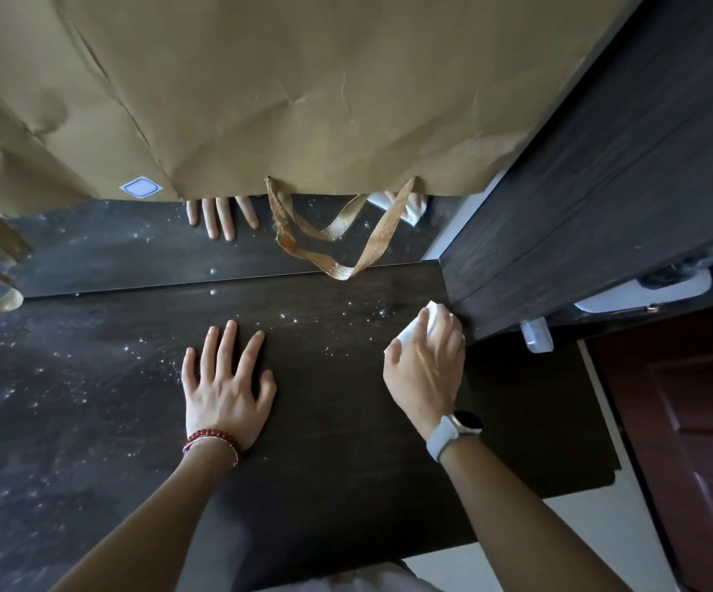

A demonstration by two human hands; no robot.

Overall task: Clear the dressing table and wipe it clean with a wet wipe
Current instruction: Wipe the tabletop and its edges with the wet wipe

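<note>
Pressing a folded white wet wipe (425, 324) against the dark wood-grain bench (325, 378), the person's right hand (427, 369) works at the far right corner, just beside the dark wooden side panel (602, 185); its fingers (444, 331) curl over the wipe and hold it down, and a white smartwatch (455, 433) sits on that wrist; the left hand (226, 386) lies flat on the bench near the middle, fingers (226, 348) spread straight and released, grasping nothing, with a red beaded bracelet (211, 442) around its wrist; tiny bright droplets speckle the bench surface, mostly to the left; a mirror (132, 245) stands along the back edge; a crumpled brown paper bag (303, 100) covers its upper part, its gold ribbon handles (337, 237) dangling to the bench.
</note>
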